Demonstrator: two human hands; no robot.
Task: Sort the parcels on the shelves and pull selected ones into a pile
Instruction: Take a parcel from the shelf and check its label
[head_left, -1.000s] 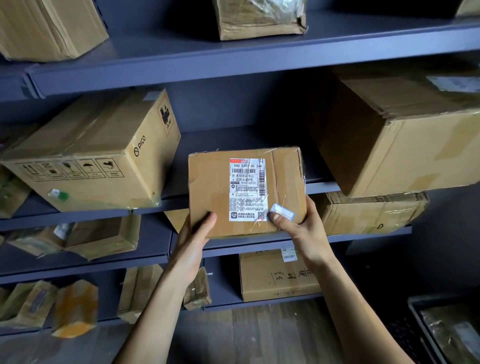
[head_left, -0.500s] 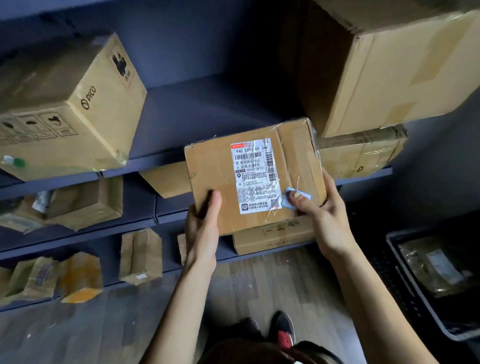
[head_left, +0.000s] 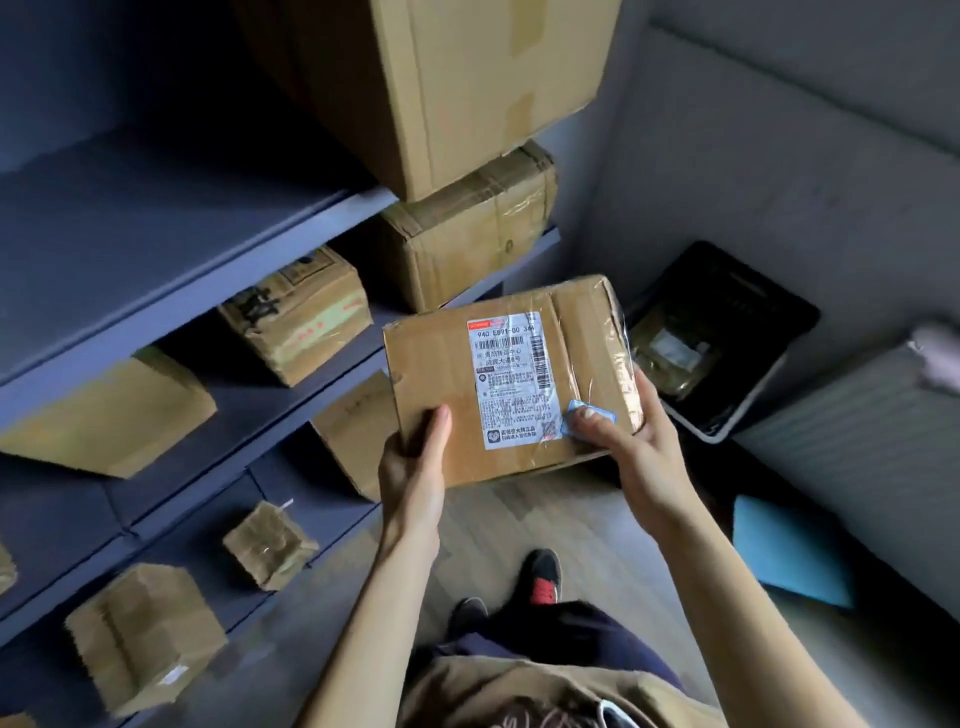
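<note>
Parcel (head_left: 441, 384): flat brown carton, held in the air in front of the shelves (head_left: 156, 218), touching none of them, above the wooden floor (head_left: 483, 525). It is tilted, with the labelled face turned up to the camera.

Left hand (head_left: 415, 467): grip clamped on the parcel's lower left corner, thumb laid on the top face, fingers hidden beneath.

Right hand (head_left: 636, 447): grip clamped on the lower right edge, thumb pressed on a small blue sticker (head_left: 605, 415) just beside the white shipping label (head_left: 511, 379). Printed text and barcodes are seen on the label.

Shelves: a large carton (head_left: 441, 88) is noted at the top, with a taped carton (head_left: 467, 239) on the shelf directly under it. Smaller parcels are spread over the lower shelves, among them a marked box (head_left: 296, 312) and a small taped one (head_left: 270, 545).

To the right, a black bin (head_left: 753, 312) is seen on the floor against the wall, with one wrapped parcel (head_left: 670, 353) inside. A blue sheet (head_left: 789, 551) lies near it.
</note>
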